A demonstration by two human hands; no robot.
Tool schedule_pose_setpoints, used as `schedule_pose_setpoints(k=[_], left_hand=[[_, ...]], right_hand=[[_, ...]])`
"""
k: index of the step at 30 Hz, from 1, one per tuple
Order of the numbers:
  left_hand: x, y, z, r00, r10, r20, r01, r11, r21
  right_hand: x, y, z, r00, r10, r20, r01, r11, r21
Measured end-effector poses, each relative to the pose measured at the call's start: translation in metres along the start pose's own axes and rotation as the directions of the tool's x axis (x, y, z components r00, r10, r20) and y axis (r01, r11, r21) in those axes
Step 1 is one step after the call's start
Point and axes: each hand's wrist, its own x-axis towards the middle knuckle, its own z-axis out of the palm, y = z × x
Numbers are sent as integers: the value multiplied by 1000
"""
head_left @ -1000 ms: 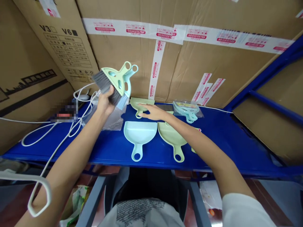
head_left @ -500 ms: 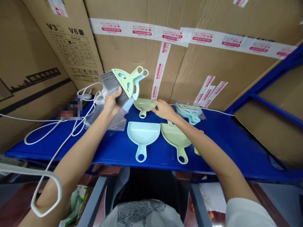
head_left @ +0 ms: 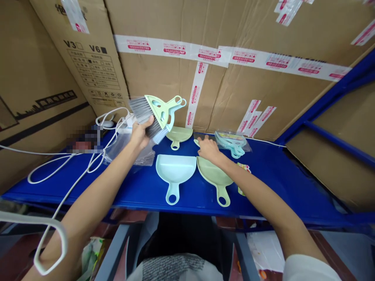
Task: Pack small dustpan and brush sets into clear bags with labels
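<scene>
My left hand (head_left: 141, 133) is closed round the bristles of two stacked hand brushes, a green one (head_left: 164, 109) over a blue one (head_left: 171, 119), raised above the table. Behind the green dustpan at the front, my right hand (head_left: 207, 147) touches a small pale green piece (head_left: 197, 143), mostly hidden by the fingers. A light blue dustpan (head_left: 175, 168) and a green dustpan (head_left: 215, 173) lie side by side, handles toward me. Another green dustpan (head_left: 179, 134) lies farther back. Packaged blue dustpans (head_left: 233, 142) rest to the right of my right hand.
Clear plastic bags (head_left: 125, 150) and looped white cables (head_left: 98, 154) lie on the left of the blue table (head_left: 278, 175). A colourful label (head_left: 243, 168) is by my right forearm. Taped cardboard (head_left: 164, 70) stands behind, with a blue metal frame (head_left: 319, 97) at the right.
My right hand has moved right, from the rear green dustpan to the small green piece. The view has shifted slightly; my left hand keeps holding the brushes.
</scene>
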Motion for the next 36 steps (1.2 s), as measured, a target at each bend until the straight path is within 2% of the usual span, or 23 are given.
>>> schedule_pose_setpoints(k=[12,15,16,17,18,19,20,21,22,23,25,27,31,36], left_hand=[[-2,0,1,1000,-21,-2,21,1000,13],[-6,-1,4,997,-72,-5,72,997,21],[-9,-1,6,995,-100,-5,100,995,30],[-12,-1,9,992,-130,-2,130,991,42],[-17,-1,13,987,-158,3,158,986,56],[-21,-2,17,983,-182,12,181,981,75],[-27,-3,21,979,-204,25,200,975,98],[-33,-3,25,973,-226,45,219,967,126],[-39,-4,29,965,-251,71,238,958,159],[-45,-5,33,956,-276,102,254,948,193],[-58,-7,40,934,-317,165,269,928,259],[-68,-9,44,920,-331,210,260,916,307],[-77,-12,47,903,-363,230,273,898,344],[-71,-19,45,886,-417,204,373,901,223]], right_hand=[[17,14,7,997,-59,-43,63,994,86],[17,22,-1,993,-59,-107,73,989,132],[15,27,-6,987,-59,-147,89,975,206],[13,31,-11,981,-64,-184,124,933,338],[10,35,-17,974,-77,-212,178,837,518],[6,39,-23,968,-103,-227,236,670,703],[0,41,-29,961,-142,-238,277,459,844],[-6,42,-33,951,-185,-248,290,259,921],[-13,42,-36,940,-222,-259,291,123,949],[-20,41,-38,931,-239,-274,293,48,955],[-33,36,-36,931,-204,-304,313,14,950],[-42,32,-29,936,-137,-324,331,35,943],[-48,32,-13,946,-49,-320,322,52,945],[-47,39,-11,940,32,-338,335,79,939]])
